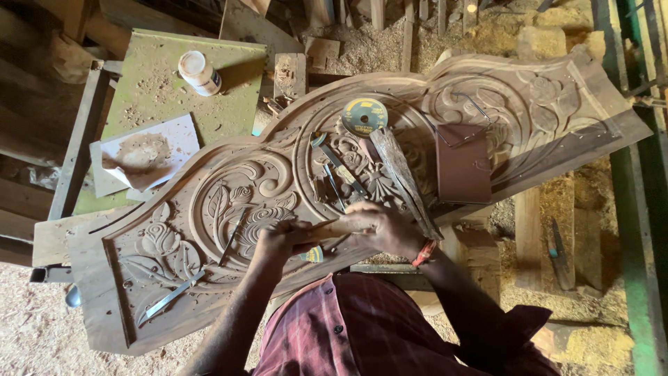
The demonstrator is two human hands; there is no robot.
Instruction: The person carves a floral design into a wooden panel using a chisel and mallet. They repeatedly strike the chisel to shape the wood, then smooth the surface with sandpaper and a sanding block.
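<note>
Chisel [327, 230] in both my hands, low on the carved wooden panel [557, 118] that spans the bench: my left hand [275, 240] is curled around the tool near its cutting end, just right of the rose relief [261, 219], and my right hand [386, 228] is closed over the wooden handle, a red band at that wrist. The step in hand, as I judge it, is fine cutting around the rose; the next move calls for a steady push along the petal line with my left fingers guiding the edge, and a light touch so the grain does not tear.

Above my hands on the panel lie several loose chisels [341, 170], a long wooden mallet [403, 177] and a yellow-and-teal abrasive disc [364, 115]. A dark red rectangular board [463, 163] rests right of the mallet. Another chisel [170, 298] lies at the panel's lower left. A white plastic jar [200, 72] stands on the green metal sheet [167, 90] beyond the panel's upper left edge, with a sheet of paper [142, 153] holding sawdust below it.

The blade tip is hidden under my left fingers, so where it meets the wood cannot be made out. My forearms and shirt cover the panel's near edge.
</note>
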